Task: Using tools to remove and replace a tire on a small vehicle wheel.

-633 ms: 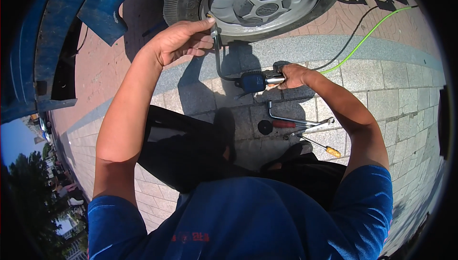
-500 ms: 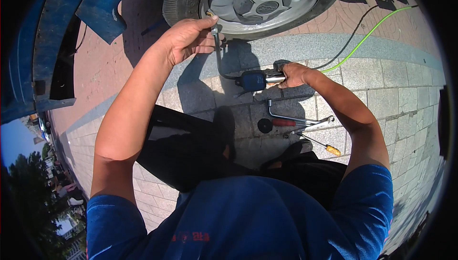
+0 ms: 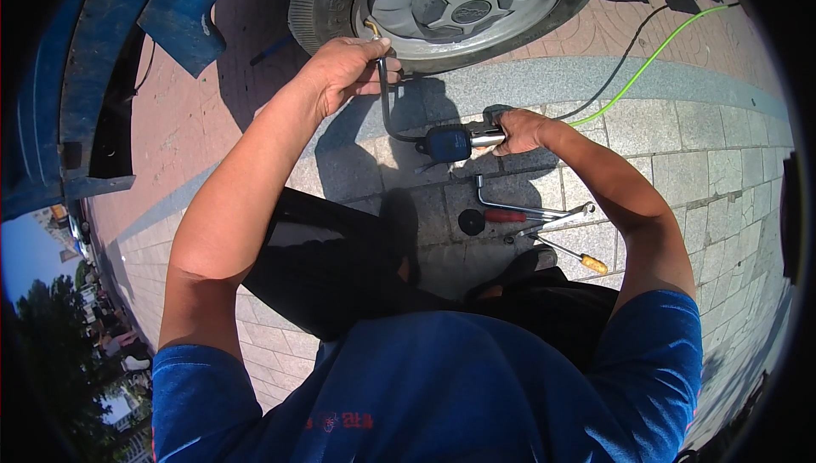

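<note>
A car wheel with a grey hubcap (image 3: pixel 472 11) and a black tyre (image 3: pixel 327 0) stands in front of me. From its rim sticks a brass-coloured valve stem (image 3: pixel 372 28). My left hand (image 3: pixel 347 73) is closed on the end of a short black hose (image 3: pixel 386 104), right at that stem; its fingers partly hide the join. The hose bends down to a tyre inflator (image 3: pixel 448 145) with a dark square gauge head and a metal barrel. Wrapped round the inflator's handle is my right hand (image 3: pixel 520 132), with the fingertips partly hidden.
Near my feet lie an L-shaped socket wrench (image 3: pixel 520 208), a silver spanner (image 3: pixel 561 221), a red-handled tool (image 3: pixel 506 217), a yellow-handled screwdriver (image 3: pixel 593 264) and a round black piece (image 3: pixel 471 222). A green air hose (image 3: pixel 654 62) trails away right. Blue bodywork (image 3: pixel 183 17) stands left.
My left hand has shifted slightly right, with the hose end at the valve stem, and more of the stem now shows. My right hand and the inflator have barely moved.
</note>
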Demonstrator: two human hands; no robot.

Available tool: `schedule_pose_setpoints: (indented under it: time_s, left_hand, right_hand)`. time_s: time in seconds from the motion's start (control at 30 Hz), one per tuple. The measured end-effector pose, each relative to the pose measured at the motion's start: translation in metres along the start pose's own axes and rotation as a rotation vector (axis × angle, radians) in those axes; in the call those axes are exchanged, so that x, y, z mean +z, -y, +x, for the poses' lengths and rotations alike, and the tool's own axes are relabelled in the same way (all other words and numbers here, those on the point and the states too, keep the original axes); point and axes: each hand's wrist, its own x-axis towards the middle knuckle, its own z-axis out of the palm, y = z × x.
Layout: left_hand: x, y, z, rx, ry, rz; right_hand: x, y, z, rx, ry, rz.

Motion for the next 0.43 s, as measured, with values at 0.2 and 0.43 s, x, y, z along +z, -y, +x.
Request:
schedule_pose_setpoints:
  time_s: [0.2, 0.43]
  left_hand:
    - [-0.0007, -0.0005, 0.0018, 0.011, 0.008, 0.022]
    - [0.0012, -0.0024, -0.0001, 0.009, 0.013, 0.029]
  right_hand:
    - [-0.002, 0.0011, -0.0057, 0.007, -0.025, 0.002]
    - [-0.0007, -0.0006, -0.0055, 0.028, 0.001, -0.005]
